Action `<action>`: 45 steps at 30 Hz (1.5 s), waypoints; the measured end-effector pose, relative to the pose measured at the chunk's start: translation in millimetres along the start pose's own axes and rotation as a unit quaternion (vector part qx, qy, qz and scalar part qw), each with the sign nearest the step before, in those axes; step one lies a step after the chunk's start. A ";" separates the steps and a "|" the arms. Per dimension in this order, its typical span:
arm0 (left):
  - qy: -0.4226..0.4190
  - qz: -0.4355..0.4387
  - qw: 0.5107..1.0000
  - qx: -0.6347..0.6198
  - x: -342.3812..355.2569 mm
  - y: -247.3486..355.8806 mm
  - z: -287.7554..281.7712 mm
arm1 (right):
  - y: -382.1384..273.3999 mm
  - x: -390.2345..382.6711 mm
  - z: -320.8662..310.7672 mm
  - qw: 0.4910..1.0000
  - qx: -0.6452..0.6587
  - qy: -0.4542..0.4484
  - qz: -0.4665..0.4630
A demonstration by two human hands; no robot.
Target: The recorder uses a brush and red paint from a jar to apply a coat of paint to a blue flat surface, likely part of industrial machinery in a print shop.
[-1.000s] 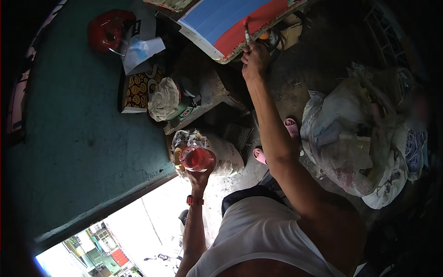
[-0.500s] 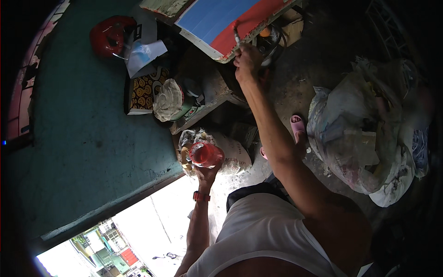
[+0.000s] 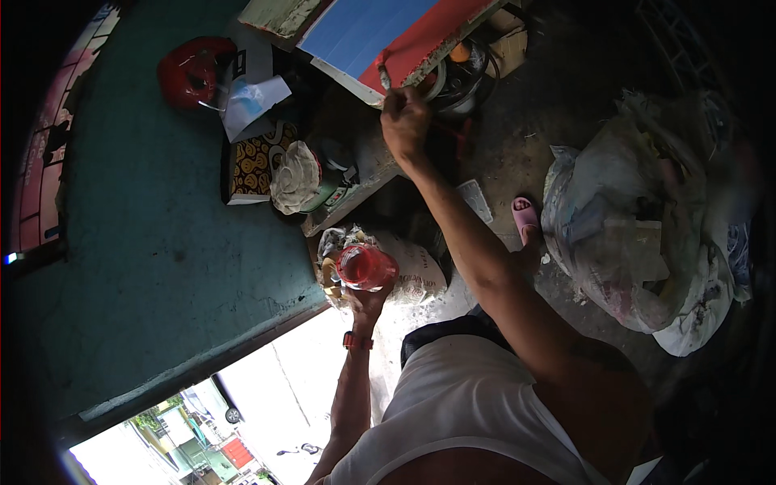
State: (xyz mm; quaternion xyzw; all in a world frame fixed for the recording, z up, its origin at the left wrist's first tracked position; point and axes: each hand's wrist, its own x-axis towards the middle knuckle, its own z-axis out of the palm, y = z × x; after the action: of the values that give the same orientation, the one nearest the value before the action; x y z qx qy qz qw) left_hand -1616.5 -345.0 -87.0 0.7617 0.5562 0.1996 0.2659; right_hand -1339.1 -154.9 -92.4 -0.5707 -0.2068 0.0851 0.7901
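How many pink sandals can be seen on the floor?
1. The pink sandal lies on the grey floor, between the person's outstretched right arm and the big pile of plastic bags. A second one may be hidden behind the arm.

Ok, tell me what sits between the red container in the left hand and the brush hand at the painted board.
In the head view, between the red container in the left hand and the right hand at the board: a low bench's edge and dark shadow.
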 end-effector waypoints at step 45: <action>0.076 -0.099 0.980 -0.158 69.2 93.3 88.0 | 44.5 266.1 -112.9 0.836 -0.221 -0.320 -0.388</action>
State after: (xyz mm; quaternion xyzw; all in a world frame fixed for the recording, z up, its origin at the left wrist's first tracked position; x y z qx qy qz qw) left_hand -1473.7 -317.5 -96.5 0.6340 0.6088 0.3152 0.3578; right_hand -1047.2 -139.2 -102.7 -0.5436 -0.6659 -0.0987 0.5013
